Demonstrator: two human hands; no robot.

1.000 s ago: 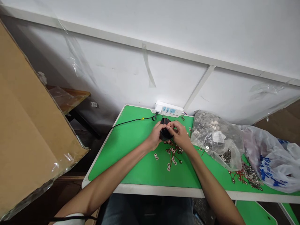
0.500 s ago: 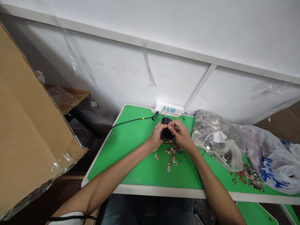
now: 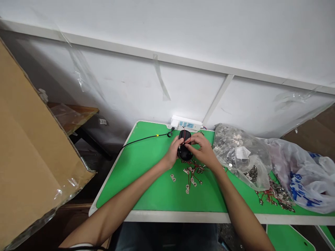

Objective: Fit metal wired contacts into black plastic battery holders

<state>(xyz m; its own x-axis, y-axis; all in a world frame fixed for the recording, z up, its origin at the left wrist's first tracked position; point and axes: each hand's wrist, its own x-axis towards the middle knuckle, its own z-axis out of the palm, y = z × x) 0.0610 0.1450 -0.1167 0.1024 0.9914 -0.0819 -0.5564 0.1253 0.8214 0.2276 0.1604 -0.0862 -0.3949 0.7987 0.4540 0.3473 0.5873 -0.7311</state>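
A black rounded housing point(image 3: 185, 153) with an open hollow is held above the green table. My left hand point(image 3: 173, 152) is closed around its left side, thumb on the upper edge. My right hand point(image 3: 201, 147) pinches a thin red wire point(image 3: 188, 140) between thumb and fingertips over the middle of the housing. Another stretch of wire loops up from the housing's far end. Just below lie loose metal contact pieces with red wires point(image 3: 192, 174), in a scattered pile. One pale contact plate point(image 3: 173, 178) lies apart to the left.
A white power strip point(image 3: 186, 123) with a black cable point(image 3: 143, 139) sits at the table's back edge by the wall. Clear bags point(image 3: 242, 153) of metal parts and a white plastic bag point(image 3: 306, 177) fill the right side. A cardboard box point(image 3: 34, 146) stands at left.
The housing has turned so that more of its black hollow shows. My right fingers have shifted on the red wire, and the view has tilted slightly.
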